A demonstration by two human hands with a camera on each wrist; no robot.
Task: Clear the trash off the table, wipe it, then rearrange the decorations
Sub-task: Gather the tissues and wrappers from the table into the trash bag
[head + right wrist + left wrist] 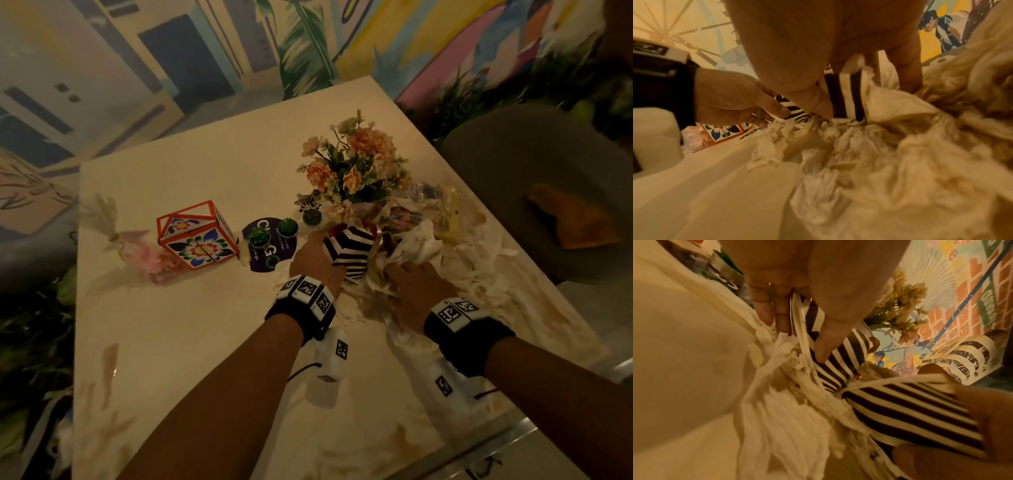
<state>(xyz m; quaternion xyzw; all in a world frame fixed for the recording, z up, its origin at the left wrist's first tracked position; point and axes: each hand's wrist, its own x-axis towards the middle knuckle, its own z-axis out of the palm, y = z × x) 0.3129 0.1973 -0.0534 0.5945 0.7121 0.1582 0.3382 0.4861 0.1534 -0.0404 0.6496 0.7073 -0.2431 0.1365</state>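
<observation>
Left hand (313, 258) pinches striped box (347, 250); right hand (416, 284) clutches tissue pile (419, 246) just right of it.

A pale cream square table (178, 329) fills the middle of the frame, brown smears near its lower left edge. Left of centre stand an orange-framed cube box with painted flowers (197, 236) and a pink cellophane-wrapped bundle (144, 251). At centre lies a dark round printed sticker (269, 245). Right of centre, crumpled white tissue paper (445, 260) spreads beside a peach artificial-flower bouquet (352, 164), whose base is hidden, possibly in a vase.
</observation>
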